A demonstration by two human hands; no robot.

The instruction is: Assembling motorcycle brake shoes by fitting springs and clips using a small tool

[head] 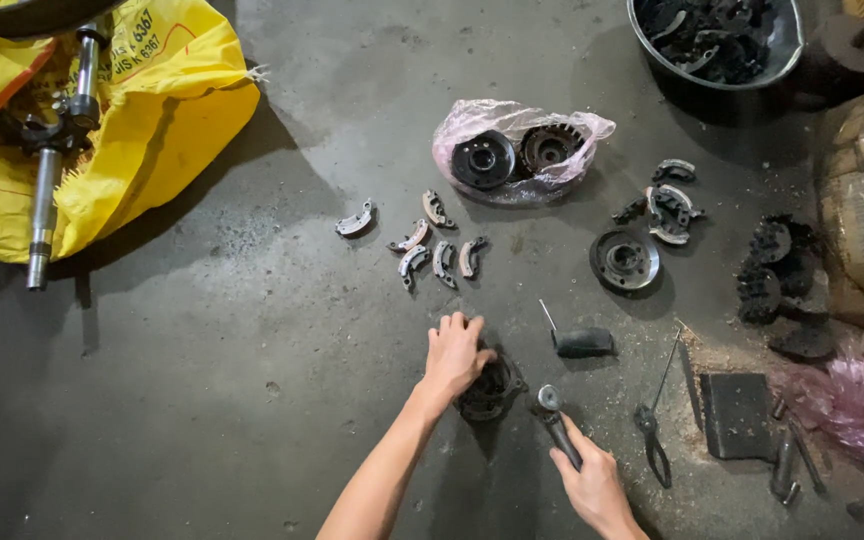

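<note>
We see a round dark clutch part [492, 390] lying on the concrete floor [232, 380], low in the middle of the view. Our left hand [455, 355] rests on its upper left edge, fingers curled over the rim and pressing it down. Our right hand [592, 485] is wrapped tight around the handle of a hammer [555, 418], whose metal head sits just beside the part's right edge. Just above the hammer lies a screwdriver with a black handle [580, 341], and pliers [654, 440] lie to the right. Farther up, several curved clutch shoes [432, 250] are scattered, then a pink plastic bag [517, 145] holding two round parts. A yellow sack [142, 110] lies at the top left, a metal basin [717, 40] at the top right.
</note>
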